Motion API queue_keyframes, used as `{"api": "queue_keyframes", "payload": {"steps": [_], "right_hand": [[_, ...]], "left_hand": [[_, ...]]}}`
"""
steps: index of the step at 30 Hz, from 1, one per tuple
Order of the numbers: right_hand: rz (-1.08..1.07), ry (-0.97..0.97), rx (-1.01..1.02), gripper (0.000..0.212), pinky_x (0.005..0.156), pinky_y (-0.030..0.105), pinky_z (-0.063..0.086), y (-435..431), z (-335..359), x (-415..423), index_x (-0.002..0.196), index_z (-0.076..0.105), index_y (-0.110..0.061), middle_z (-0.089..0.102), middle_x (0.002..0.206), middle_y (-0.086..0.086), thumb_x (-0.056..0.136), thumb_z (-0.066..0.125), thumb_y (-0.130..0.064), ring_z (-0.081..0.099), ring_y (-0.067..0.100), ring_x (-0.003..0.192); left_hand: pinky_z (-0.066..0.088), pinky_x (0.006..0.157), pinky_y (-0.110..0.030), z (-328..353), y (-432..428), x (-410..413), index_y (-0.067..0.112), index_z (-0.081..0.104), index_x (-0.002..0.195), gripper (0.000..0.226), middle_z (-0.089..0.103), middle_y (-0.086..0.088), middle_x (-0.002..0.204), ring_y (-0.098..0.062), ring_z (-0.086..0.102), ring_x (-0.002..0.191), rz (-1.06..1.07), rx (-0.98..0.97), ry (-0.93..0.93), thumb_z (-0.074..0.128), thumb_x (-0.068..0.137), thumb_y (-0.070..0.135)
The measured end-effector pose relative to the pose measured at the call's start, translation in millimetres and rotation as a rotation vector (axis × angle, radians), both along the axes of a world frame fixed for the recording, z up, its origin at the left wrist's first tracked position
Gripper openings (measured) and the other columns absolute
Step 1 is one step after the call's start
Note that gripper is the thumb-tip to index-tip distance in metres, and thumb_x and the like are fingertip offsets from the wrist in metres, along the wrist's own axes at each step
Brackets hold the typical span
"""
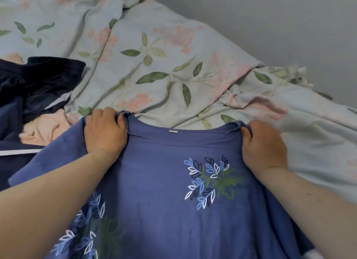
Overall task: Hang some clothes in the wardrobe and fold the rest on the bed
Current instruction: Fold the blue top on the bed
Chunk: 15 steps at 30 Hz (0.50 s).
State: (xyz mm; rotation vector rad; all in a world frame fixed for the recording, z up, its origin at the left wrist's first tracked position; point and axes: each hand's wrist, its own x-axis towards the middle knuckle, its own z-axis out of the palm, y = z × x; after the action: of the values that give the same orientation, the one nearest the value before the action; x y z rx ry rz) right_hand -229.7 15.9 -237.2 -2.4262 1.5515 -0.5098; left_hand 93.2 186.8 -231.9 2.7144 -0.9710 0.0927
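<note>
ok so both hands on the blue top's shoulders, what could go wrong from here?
1. The left hand and right hand grip only small bunches of the blue top at its shoulders; one could slip and drop a side.
2. The floral bedding is rumpled, so a fold laid there may come out creased.
3. The dark clothes and pink garment lie close on the left; the sleeve could drape over them.

A: What sort of place is this?
B: A bedroom at home. The bed (154, 65) wears a rumpled floral cover, with a plain wall (270, 17) right behind it.
A: Anything else?
B: Clothes (38, 81) heaped on the bed's left side.
</note>
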Motion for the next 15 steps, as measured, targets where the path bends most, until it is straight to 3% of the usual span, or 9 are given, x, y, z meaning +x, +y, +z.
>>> {"api": "queue_keyframes", "payload": {"steps": [10,15], "right_hand": [[0.011,0.019,-0.095,0.035,0.059,0.040,0.040,-1,4,4,0.077,0.052,-0.011,0.058,0.077,0.014,0.092,0.038,-0.039,0.057,0.037,0.074],[0.018,0.068,0.097,0.024,0.075,0.041,0.037,-1,12,3,0.089,0.051,-0.013,0.059,0.098,0.013,0.100,0.046,-0.034,0.054,0.036,0.095]], "left_hand": [[0.038,0.085,-0.050,1,-8,1,0.005,0.057,0.102,0.027,0.053,-0.025,0.109,-0.043,0.047,0.099,0.013,0.048,-0.025,0.046,0.100,0.030],[0.039,0.081,-0.054,4,-7,-4,0.002,0.057,0.103,0.029,0.053,-0.029,0.108,-0.048,0.047,0.098,0.006,0.060,-0.059,0.046,0.100,0.029]]}}
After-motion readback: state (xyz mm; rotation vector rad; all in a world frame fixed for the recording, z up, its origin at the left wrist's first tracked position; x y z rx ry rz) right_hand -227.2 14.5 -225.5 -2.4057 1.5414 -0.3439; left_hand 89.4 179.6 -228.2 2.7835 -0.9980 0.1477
